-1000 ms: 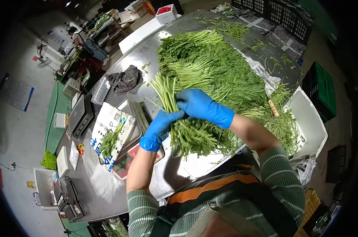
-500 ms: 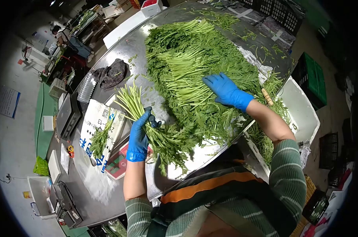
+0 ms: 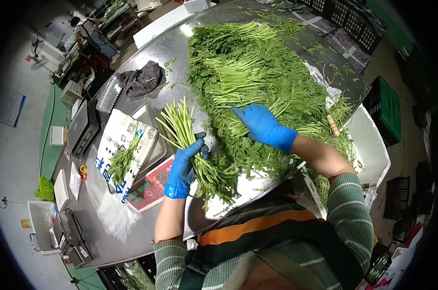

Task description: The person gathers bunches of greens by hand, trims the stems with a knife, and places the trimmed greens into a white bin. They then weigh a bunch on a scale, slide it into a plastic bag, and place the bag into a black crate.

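In my left hand (image 3: 184, 166), gloved in blue, is a bunch of leafy greens (image 3: 180, 128). My fingers wrap around it, with its pale cut stems pointing up and its feathery leaves hanging below. My right hand (image 3: 267, 126), also blue-gloved, lies on the large pile of the same greens (image 3: 296, 82). Its fingers curl over some stems at the near side of the pile, and the fingertips are partly hidden among them. Beside my left hand stands a red-and-white digital scale (image 3: 153, 186). A tray (image 3: 151, 121) rests on it, partly covered by a printed white sheet (image 3: 117, 145) with a small sprig on top.
A dark crumpled cloth (image 3: 144, 79) lies on the metal table (image 3: 175, 43). A wooden-handled tool (image 3: 333, 125) sits near a white foam box (image 3: 373, 145) at the right. Green (image 3: 386, 108) and black crates (image 3: 356, 21) stand beyond. Another person (image 3: 95, 38) is far left.
My right hand has moved left and nearer across the pile, its fingers curling more over the stems. The left hand's bunch is more upright and slightly farther right. The view has shifted a little.
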Action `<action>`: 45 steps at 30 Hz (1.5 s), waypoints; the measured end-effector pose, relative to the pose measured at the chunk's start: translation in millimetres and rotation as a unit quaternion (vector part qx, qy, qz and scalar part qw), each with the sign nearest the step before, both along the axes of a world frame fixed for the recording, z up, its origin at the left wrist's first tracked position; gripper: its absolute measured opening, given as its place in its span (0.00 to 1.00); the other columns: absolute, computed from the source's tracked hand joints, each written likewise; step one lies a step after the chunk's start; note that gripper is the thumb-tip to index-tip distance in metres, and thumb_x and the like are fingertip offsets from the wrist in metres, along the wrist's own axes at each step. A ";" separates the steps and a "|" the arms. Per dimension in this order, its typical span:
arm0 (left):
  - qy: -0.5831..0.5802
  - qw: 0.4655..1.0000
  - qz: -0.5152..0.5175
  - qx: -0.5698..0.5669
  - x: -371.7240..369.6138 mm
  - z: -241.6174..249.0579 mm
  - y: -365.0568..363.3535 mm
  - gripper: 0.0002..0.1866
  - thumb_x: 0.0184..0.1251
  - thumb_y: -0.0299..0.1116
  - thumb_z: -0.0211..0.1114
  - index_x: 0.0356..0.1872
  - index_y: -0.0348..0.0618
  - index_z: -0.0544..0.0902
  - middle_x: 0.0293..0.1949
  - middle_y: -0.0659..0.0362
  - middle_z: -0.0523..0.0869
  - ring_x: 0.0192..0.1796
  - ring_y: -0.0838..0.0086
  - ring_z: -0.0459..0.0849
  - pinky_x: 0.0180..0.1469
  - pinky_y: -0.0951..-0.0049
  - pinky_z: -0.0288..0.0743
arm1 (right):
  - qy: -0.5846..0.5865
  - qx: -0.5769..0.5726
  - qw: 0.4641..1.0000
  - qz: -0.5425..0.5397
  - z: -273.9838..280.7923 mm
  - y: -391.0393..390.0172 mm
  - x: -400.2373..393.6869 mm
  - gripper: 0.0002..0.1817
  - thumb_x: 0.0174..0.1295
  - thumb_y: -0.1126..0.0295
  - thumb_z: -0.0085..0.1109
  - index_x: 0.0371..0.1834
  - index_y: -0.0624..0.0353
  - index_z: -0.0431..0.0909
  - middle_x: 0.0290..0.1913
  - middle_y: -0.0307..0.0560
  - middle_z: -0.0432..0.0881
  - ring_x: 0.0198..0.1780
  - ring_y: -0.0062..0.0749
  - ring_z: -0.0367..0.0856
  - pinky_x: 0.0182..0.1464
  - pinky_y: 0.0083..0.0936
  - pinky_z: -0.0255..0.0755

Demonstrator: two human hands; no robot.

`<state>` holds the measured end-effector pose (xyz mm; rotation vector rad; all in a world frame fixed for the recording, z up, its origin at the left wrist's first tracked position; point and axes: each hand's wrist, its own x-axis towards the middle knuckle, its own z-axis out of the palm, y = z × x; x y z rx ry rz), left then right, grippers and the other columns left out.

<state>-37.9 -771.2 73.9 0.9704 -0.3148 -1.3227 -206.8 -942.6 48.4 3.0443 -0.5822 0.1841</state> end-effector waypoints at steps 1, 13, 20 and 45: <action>0.002 1.000 0.005 0.001 1.6 -1.9 2.8 0.16 0.56 0.26 0.60 0.45 0.30 0.72 0.25 0.57 0.77 0.26 0.74 0.76 0.29 0.76 0.72 | -0.028 -0.022 0.999 0.027 -8.2 3.9 -4.3 0.28 0.40 0.72 0.56 0.50 0.60 0.66 0.36 0.44 0.71 0.38 0.38 0.69 0.38 0.31 0.64; -0.007 0.999 0.038 0.022 2.6 -15.3 1.2 0.18 0.55 0.26 0.61 0.47 0.31 0.72 0.27 0.57 0.78 0.26 0.75 0.77 0.31 0.76 0.73 | -0.171 -0.029 0.976 0.130 -10.9 8.9 -29.5 0.16 0.41 0.71 0.52 0.37 0.52 0.77 0.26 0.40 0.71 0.31 0.36 0.70 0.39 0.30 0.65; 0.037 0.999 -0.034 0.007 -2.4 -7.4 -8.1 0.23 0.57 0.28 0.58 0.54 0.33 0.65 0.20 0.63 0.74 0.23 0.80 0.74 0.30 0.79 0.72 | -0.231 0.691 0.683 -0.047 44.2 -35.2 -36.9 0.14 0.42 0.72 0.68 0.34 0.60 0.77 0.31 0.39 0.78 0.36 0.23 0.75 0.43 0.21 0.70; -0.069 0.980 -0.149 -0.113 -33.9 82.8 -140.4 0.20 0.57 0.30 0.59 0.51 0.36 0.70 0.38 0.52 0.80 0.31 0.73 0.80 0.41 0.72 0.77 | -0.613 0.731 0.279 0.109 134.7 -123.7 -151.5 0.11 0.54 0.60 0.59 0.26 0.56 0.74 0.21 0.38 0.75 0.22 0.24 0.75 0.25 0.21 0.72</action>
